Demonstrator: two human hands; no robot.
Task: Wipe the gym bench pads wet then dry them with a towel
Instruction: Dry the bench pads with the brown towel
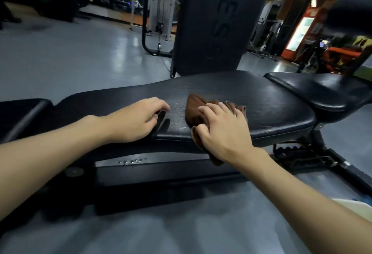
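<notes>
A long black bench pad (251, 100) runs across the middle of the head view, with a smaller seat pad (322, 88) to its right. A brown cloth (196, 106) lies bunched on the long pad, one end hanging over the near edge. My right hand (221, 129) presses on the cloth with spread fingers, thumb curled at the cloth's near fold. My left hand (136, 119) rests on the pad just left of the cloth, fingers loosely curled over the surface. A dull streaked patch shows on the pad between the hands.
The bench's black frame (161, 171) and toothed adjuster (291, 149) sit below the pad on grey floor. A tall dark upright pad (213, 22) stands behind. Another black pad (18, 113) is at far left. A cable machine (159, 26) and a lit fridge (298, 32) stand farther back.
</notes>
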